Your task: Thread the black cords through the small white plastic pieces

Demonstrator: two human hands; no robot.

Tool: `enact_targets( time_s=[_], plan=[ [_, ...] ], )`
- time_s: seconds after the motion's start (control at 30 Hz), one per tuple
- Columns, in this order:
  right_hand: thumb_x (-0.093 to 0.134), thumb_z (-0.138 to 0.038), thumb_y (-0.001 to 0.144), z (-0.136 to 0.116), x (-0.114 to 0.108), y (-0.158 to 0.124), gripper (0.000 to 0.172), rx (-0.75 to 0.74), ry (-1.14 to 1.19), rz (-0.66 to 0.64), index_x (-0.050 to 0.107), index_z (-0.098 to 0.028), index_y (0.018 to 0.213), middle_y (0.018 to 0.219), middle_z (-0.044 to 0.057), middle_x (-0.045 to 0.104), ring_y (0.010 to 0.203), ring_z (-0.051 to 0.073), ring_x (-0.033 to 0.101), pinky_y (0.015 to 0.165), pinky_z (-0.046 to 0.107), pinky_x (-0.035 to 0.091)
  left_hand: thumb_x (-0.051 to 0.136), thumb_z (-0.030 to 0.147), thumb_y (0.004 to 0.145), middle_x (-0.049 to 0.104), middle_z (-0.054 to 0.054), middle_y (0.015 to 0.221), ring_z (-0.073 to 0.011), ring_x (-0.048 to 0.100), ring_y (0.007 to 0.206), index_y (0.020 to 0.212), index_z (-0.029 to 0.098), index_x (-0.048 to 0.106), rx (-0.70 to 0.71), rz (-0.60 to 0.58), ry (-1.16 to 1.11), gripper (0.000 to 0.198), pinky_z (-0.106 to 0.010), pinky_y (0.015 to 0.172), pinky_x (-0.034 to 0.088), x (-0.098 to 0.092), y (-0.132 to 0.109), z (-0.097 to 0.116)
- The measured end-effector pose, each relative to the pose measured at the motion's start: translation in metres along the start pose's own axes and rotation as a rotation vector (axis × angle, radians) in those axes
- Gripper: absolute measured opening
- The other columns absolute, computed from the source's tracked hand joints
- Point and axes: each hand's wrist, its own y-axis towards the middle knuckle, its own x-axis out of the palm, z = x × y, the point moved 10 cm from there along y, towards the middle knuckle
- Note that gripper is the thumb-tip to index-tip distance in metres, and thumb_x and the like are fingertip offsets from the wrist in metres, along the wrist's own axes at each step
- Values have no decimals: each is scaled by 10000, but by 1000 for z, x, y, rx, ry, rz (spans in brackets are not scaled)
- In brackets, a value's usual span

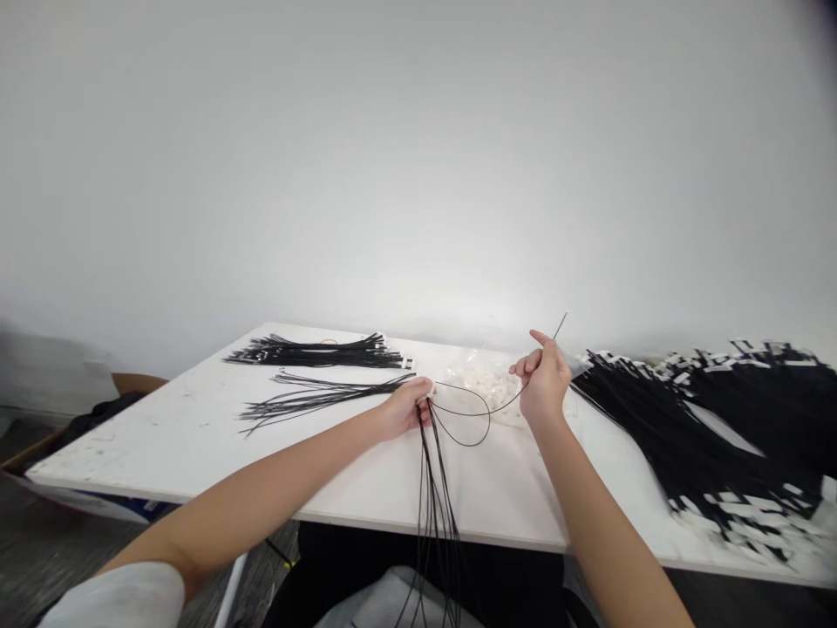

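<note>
My left hand (404, 410) is closed around a small white piece (430, 394), probably a connector, from which thin black wires (428, 488) hang over the table's front edge. One black wire (487, 427) loops from there across to my right hand (544, 382). That hand is raised and pinches this wire, with its index finger stretched out and the tip of the wire pointing up past the fingers. Left of my left hand, a loose spread of black wires (307, 397) lies on the table. Fingers hide part of the white piece.
A clear plastic bag (480, 371) of small white pieces lies behind my hands. At the back left is a bundle of black wires (314, 351) with white ends. Large piles of black wires (654, 427) cover the right side of the white table (163, 436).
</note>
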Motion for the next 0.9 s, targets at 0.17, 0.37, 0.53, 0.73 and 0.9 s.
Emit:
enact_targets(
  time_s=[0.17, 0.37, 0.53, 0.73, 0.9],
  plan=[
    [584, -445, 742, 12, -1, 4, 447, 39, -32, -4, 552, -177, 1098, 524, -100, 400, 365, 26, 346, 380, 189, 378, 590, 407, 711, 330, 74, 497, -63, 357, 395, 737, 195, 452, 7, 65, 8, 255, -213, 454, 361, -4, 0, 0],
    [614, -353, 706, 25, 8, 3, 207, 104, -78, -89, 609, -167, 797, 528, -70, 435, 354, 32, 328, 334, 182, 296, 593, 445, 704, 376, 68, 525, -58, 361, 389, 748, 199, 446, 20, 42, 38, 291, -210, 454, 346, -2, -5, 3],
    [628, -364, 699, 14, 19, -5, 209, -27, -386, -182, 621, -161, 650, 447, -57, 385, 406, 53, 296, 379, 197, 226, 599, 458, 700, 353, 72, 506, -63, 359, 384, 754, 206, 455, 32, 37, 38, 296, -214, 455, 344, -3, -5, 4],
    [523, -382, 790, 4, 66, -38, 311, -204, -681, -475, 555, -180, 556, 487, -36, 407, 466, 75, 332, 456, 218, 276, 589, 500, 704, 319, 73, 503, -60, 340, 384, 735, 209, 443, 59, 60, 32, 328, -207, 439, 313, -6, -3, 4],
    [431, -381, 852, 17, 83, -69, 299, -263, -817, -542, 577, -200, 663, 481, -34, 427, 439, 81, 346, 440, 209, 289, 607, 486, 698, 356, 58, 536, -64, 351, 420, 735, 209, 449, 94, 75, 6, 321, -201, 423, 282, -9, -6, 6]
  ],
)
